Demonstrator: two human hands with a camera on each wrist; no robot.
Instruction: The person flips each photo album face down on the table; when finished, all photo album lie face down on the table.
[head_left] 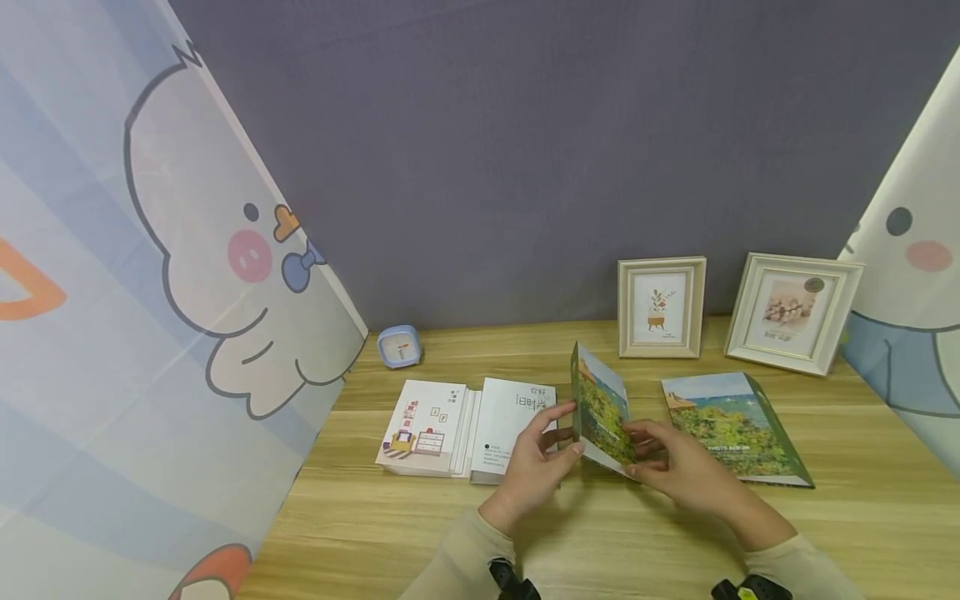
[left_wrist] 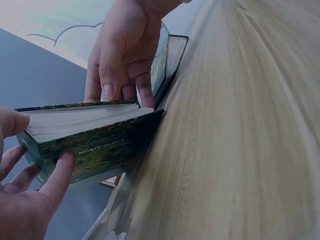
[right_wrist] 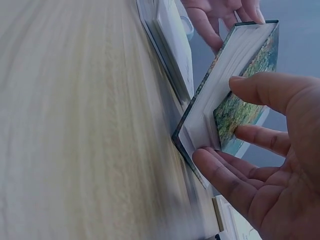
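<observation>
A photo album (head_left: pixel 600 400) with a landscape cover stands tilted up, its lower corner at the tabletop. My left hand (head_left: pixel 536 458) grips its spine side, with thumb and fingers on opposite covers. At the opposite edge, my right hand (head_left: pixel 686 467) pinches the front cover, the thumb at its edge. In the right wrist view, lower fingers of the right hand (right_wrist: pixel 265 165) reach in beside the white pages (right_wrist: pixel 227 70). The left wrist view shows the back cover (left_wrist: pixel 100 155) reading "PHOTO ALBUM". A second photo album (head_left: pixel 723 417) lies flat just right of my right hand.
Two white albums (head_left: pixel 427 425) lie side by side to the left on the wooden table (head_left: pixel 360 542). A small blue clock (head_left: pixel 399 346) stands behind them. Two picture frames, one upright frame (head_left: pixel 661 307) and one leaning frame (head_left: pixel 795 312), stand at the back right.
</observation>
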